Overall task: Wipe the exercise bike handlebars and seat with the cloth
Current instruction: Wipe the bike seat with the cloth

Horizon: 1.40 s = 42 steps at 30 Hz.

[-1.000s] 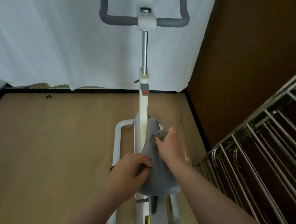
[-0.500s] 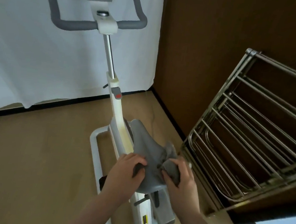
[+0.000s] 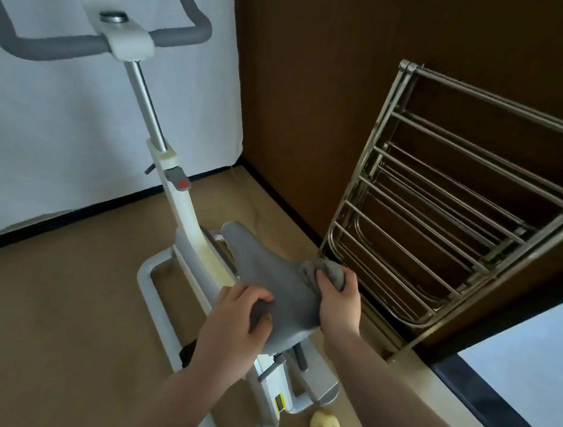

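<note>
- On the right flank of the seat (image 3: 277,281): right hand (image 3: 338,301), fingers curled round a bunched grey cloth (image 3: 328,269) and pressing it to the saddle's edge.
- Seat: long axis from narrow nose, far and left, to broad rear, near; most of its top lies left of the cloth.
- Left hand (image 3: 235,326): grips the near left edge, thumb on top, apparently steadying.
- Handlebars (image 3: 94,40): well apart, up and ahead, beyond the post; neither hand near.
- Judgement: next stroke likely runs leftward across the seat.

Dim, soft daylight is filtering through the white curtain (image 3: 75,124); wide-angle distortion is bending edges, with slight blur.
</note>
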Available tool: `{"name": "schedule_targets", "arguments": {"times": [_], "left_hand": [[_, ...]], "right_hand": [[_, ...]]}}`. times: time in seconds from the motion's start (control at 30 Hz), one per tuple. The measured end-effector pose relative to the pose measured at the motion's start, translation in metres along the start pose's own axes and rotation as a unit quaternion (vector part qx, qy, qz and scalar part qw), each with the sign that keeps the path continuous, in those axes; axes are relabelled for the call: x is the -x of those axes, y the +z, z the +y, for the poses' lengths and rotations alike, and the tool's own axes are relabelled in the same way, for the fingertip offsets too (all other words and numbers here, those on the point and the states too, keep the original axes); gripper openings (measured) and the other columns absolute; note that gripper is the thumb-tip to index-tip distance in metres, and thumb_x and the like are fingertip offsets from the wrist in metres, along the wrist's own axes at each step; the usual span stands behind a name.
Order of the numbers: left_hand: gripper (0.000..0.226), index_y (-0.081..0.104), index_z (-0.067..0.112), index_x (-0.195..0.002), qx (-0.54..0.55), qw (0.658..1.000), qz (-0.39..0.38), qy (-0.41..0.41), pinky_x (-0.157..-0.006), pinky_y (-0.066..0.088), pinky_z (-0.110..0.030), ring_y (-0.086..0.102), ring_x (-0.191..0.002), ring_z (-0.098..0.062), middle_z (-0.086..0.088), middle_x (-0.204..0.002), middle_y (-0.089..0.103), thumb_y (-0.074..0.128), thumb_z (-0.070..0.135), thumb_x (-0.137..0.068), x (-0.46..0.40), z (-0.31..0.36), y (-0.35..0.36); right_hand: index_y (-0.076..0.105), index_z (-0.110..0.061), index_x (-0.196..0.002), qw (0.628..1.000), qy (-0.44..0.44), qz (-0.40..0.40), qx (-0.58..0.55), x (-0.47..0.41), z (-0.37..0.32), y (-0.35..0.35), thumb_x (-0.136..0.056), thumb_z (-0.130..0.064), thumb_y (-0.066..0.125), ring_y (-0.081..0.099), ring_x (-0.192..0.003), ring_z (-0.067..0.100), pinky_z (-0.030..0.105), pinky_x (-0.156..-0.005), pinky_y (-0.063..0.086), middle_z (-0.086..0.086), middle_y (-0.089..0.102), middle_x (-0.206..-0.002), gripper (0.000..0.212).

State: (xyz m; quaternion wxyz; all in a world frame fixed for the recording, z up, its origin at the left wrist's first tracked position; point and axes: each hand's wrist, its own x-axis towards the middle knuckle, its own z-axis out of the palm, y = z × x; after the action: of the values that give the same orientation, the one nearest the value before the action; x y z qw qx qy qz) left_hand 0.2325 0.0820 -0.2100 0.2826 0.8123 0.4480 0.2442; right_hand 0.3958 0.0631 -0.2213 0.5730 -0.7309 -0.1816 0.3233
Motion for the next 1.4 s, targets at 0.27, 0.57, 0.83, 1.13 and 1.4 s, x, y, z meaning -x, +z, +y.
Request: {"name": "schedule_targets", "arguments": {"times": [0.27,0.57,0.83,1.13,1.4], "left_hand": [[0.018,0.059,0.027,-0.097,0.003,1.0,0.03,-0.001,-0.074,0.034,-0.018,0.04,-0.095,-0.009,0.014,-0.1,0.049,0.062,0.017,-0.082,-0.009,-0.002,0.008],[0.024,0.062,0.027,-0.096,-0.069,0.994,0.088,-0.008,-0.082,0.04,-0.029,0.046,-0.093,-0.012,0.014,-0.095,0.058,0.045,0.033,-0.081,-0.025,0.009,0.033],[0.028,0.064,0.027,-0.096,-0.107,0.98,0.142,-0.092,-0.082,0.033,-0.024,0.053,-0.088,-0.009,0.012,-0.096,0.06,0.04,0.037,-0.085,-0.048,0.027,0.05],[0.031,0.07,0.023,-0.095,-0.144,0.933,0.253,-0.213,-0.079,0.036,-0.026,0.057,-0.089,-0.015,0.008,-0.097,0.064,0.044,0.033,-0.082,-0.049,0.035,0.06],[0.034,0.071,0.022,-0.095,-0.101,0.909,0.305,-0.265,-0.07,0.051,-0.04,0.058,-0.085,-0.015,0.009,-0.095,0.062,0.043,0.034,-0.078,-0.049,0.039,0.062]], "right_hand": [[0.052,-0.053,-0.102,1.0,0.015,-0.024,-0.005,0.008,0.004,-0.004,-0.07,-0.045,0.063,0.059,-0.107,0.019,0.046,-0.096,0.049,-0.003,0.059,-0.116,0.035],[0.049,-0.032,-0.121,0.961,-0.094,-0.145,0.214,-0.013,0.0,-0.022,-0.092,-0.035,0.057,0.053,-0.104,0.011,0.032,-0.09,0.047,-0.011,0.055,-0.109,0.03],[0.054,-0.033,-0.105,0.897,-0.112,-0.317,0.288,-0.055,-0.019,-0.038,-0.092,-0.046,0.055,0.06,-0.09,0.007,0.027,-0.077,0.049,-0.011,0.062,-0.097,0.018],[0.051,-0.035,-0.127,0.8,-0.123,-0.499,0.309,-0.1,-0.029,-0.008,-0.093,-0.049,0.052,0.058,-0.107,0.009,0.035,-0.094,0.049,-0.013,0.062,-0.116,0.037],[0.039,-0.018,-0.135,0.741,-0.165,-0.529,0.38,-0.1,-0.049,0.04,-0.098,-0.048,0.041,0.055,-0.112,0.024,0.035,-0.087,0.043,0.005,0.056,-0.129,0.048]]}}
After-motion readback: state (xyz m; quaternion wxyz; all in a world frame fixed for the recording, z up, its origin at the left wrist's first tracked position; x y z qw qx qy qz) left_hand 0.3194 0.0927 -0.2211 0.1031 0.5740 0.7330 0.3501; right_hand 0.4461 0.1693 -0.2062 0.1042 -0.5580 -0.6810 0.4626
